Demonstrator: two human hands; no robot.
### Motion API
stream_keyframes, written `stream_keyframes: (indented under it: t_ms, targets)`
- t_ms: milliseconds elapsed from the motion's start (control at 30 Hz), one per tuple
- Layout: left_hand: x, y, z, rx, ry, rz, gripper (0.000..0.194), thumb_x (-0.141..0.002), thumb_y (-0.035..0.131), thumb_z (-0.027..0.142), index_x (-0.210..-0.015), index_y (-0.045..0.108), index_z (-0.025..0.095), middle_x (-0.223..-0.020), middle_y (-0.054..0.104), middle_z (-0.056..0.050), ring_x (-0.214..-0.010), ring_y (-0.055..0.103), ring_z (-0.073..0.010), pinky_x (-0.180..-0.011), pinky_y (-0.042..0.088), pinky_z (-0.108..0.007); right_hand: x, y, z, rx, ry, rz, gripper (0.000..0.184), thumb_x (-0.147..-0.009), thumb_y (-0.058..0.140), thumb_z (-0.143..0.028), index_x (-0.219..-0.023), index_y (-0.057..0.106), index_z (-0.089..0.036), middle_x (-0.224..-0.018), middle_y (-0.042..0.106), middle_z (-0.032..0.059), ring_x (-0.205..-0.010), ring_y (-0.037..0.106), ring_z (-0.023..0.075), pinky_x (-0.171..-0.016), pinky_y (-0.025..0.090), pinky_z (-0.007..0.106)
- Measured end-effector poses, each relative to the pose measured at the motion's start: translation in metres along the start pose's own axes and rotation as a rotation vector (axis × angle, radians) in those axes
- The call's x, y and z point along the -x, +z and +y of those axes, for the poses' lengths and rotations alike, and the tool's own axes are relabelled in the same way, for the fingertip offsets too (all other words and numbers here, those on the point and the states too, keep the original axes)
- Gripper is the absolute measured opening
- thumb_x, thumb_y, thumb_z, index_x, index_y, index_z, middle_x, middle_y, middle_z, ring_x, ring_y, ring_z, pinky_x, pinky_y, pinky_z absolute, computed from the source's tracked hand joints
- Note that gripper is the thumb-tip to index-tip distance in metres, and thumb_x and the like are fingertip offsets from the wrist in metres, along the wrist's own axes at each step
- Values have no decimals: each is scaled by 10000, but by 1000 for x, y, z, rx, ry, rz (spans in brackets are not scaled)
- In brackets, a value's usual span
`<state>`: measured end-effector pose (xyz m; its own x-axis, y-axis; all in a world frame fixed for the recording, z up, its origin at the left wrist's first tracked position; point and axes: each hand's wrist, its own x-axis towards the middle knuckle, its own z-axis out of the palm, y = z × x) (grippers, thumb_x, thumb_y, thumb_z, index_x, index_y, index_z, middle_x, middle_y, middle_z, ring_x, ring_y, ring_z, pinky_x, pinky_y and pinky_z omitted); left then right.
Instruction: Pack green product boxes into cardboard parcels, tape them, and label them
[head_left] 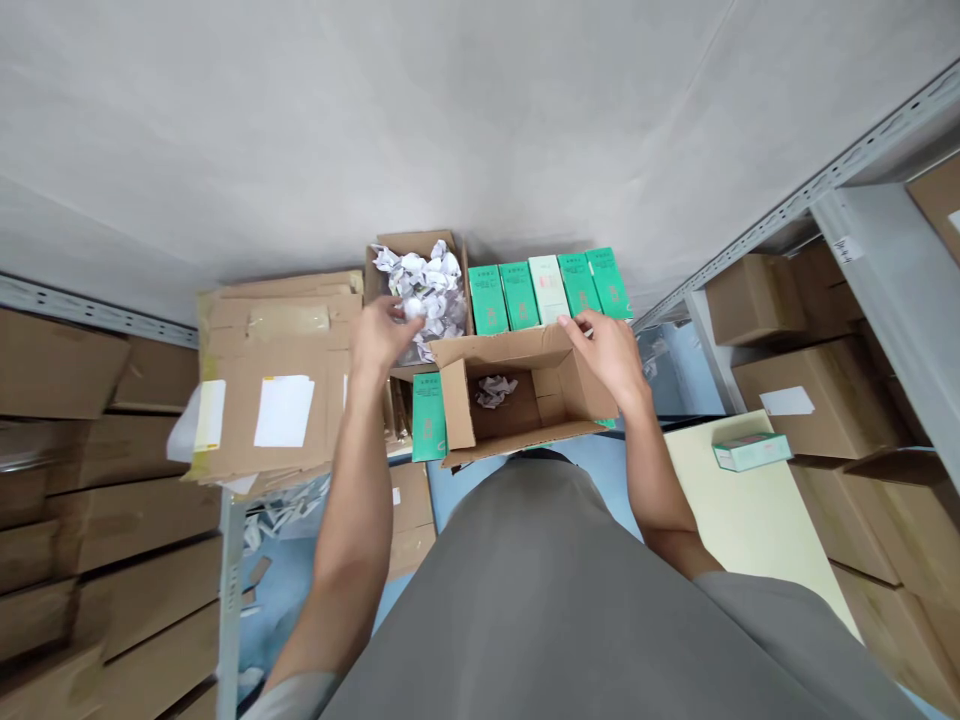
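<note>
An open cardboard box sits in front of me with one crumpled paper wad inside. My right hand grips the box's far right flap. My left hand is closed on a ball of crumpled white paper at the edge of a second carton filled with such paper. A row of green cartons, with one pale carton among them, stands behind the open box. One more green carton lies at the box's left side.
A pile of flattened cardboard with white labels lies on the left. Metal shelving with brown boxes lines the right, and more boxes stack at the left. A pale yellow surface on the right carries a small green-and-white carton.
</note>
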<state>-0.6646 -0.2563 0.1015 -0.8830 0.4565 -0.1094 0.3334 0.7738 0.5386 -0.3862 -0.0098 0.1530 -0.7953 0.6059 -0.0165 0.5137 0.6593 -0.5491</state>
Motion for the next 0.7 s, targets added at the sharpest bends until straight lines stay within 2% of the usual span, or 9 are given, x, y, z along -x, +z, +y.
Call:
stream_keyframes:
  t_ms: [67, 133, 233, 300, 367, 433, 500, 633, 700]
  targets:
    - [29, -27, 17, 157, 61, 145, 534, -951, 765, 419, -1420, 733, 165, -1215, 823, -119, -995, 791, -262, -883, 641, -377, 0, 0, 0, -6, -2, 5, 572, -1175, 510, -669, -980, 825, -233, -1057, 883, 112, -973, 816, 312, -826, 503, 360]
    - [67, -50, 42, 282, 204, 210, 557, -955, 789, 430, -1470, 707, 234, -1222, 795, -84, -948, 772, -237, -819, 651, -368, 0, 0, 0, -8, -5, 11, 589, -1172, 500, -687, -968, 820, -236, -1043, 879, 110, -967, 812, 313, -830, 505, 362]
    - [122, -61, 83, 274, 461, 86, 550, -972, 802, 391, -1501, 693, 289, -1289, 758, -53, -1000, 756, -216, -884, 663, -376, 0, 0, 1, -9, -9, 10, 617, -1170, 474, -711, -972, 822, -241, -1043, 877, 110, -963, 807, 317, -842, 516, 371]
    - [147, -55, 101, 221, 574, -5, 470, -1009, 761, 331, -1473, 712, 272, -1296, 757, -59, -1069, 754, -230, -976, 659, -408, 0, -1, 0, -9, -7, 5, 635, -1167, 461, -726, -977, 824, -242, -1052, 877, 115, -969, 805, 319, -851, 523, 375]
    - [157, -44, 108, 191, 646, -67, 419, -1041, 722, 285, -1460, 720, 255, -1337, 760, -77, -1150, 749, -249, -1063, 638, -436, 1, -2, -1, -6, -5, 2, 648, -1165, 453, -734, -978, 827, -238, -1055, 877, 119, -980, 805, 320, -856, 524, 374]
    - [156, -36, 102, 200, 667, -98, 413, -1058, 722, 303, -1468, 717, 253, -1391, 754, -89, -1149, 750, -245, -1071, 633, -435, 2, -3, -1, -7, -6, -2, 650, -1166, 452, -733, -989, 830, -234, -1058, 879, 120, -993, 809, 321, -854, 519, 369]
    - [143, -34, 86, 236, 612, -54, 416, -1058, 747, 381, -1454, 726, 257, -1412, 747, -87, -1041, 751, -215, -980, 651, -402, 2, -3, -2, -8, -7, -6, 645, -1168, 452, -726, -1004, 834, -233, -1069, 881, 119, -998, 812, 321, -848, 513, 365]
    - [87, -39, 38, 317, 315, 273, 386, -1069, 704, 466, -1357, 757, 216, -1367, 759, -95, -919, 732, -182, -850, 643, -371, 3, -2, 0, 14, 1, -13, 613, -1176, 460, -692, -1019, 835, -233, -1082, 884, 117, -975, 812, 319, -842, 504, 368]
    - [51, -35, 18, 326, 148, 311, 421, -1055, 705, 470, -1357, 742, 178, -1357, 773, -125, -962, 752, -215, -879, 651, -405, 2, -1, 0, 27, 9, -19, 584, -1179, 474, -669, -1035, 834, -233, -1091, 886, 115, -972, 812, 318, -837, 499, 367]
